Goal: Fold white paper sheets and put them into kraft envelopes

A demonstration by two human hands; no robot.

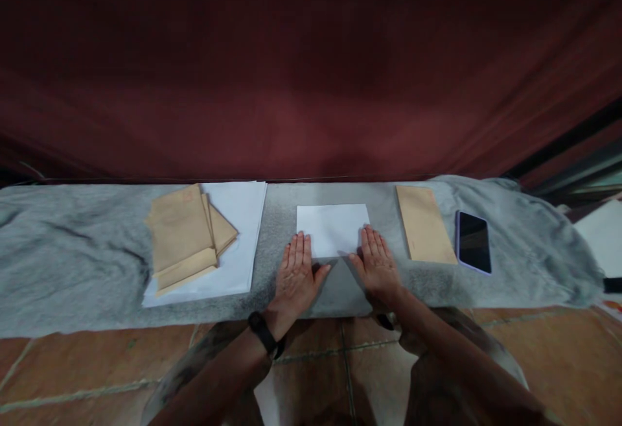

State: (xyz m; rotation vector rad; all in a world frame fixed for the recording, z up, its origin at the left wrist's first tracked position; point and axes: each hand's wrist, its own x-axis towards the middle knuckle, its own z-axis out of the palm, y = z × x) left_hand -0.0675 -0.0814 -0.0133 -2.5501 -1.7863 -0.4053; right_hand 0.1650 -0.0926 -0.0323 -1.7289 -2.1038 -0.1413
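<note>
A white sheet of paper (335,228), wider than it is tall, lies flat on the grey cloth (282,218) in front of me. My left hand (296,273) rests flat with fingers stretched out, its fingertips at the sheet's lower left edge. At the lower right edge lies my right hand (376,267), palm down, fingers extended and touching the paper. Neither hand grips anything. The fingers cover parts of the sheet's two sides.
On the left, several brown envelopes (179,228) lie on a stack of larger white paper (245,238). To the right are a brown envelope (427,225) and a phone (473,242) in a purple case. A dark red curtain (311,121) hangs behind; below is tiled floor (97,361).
</note>
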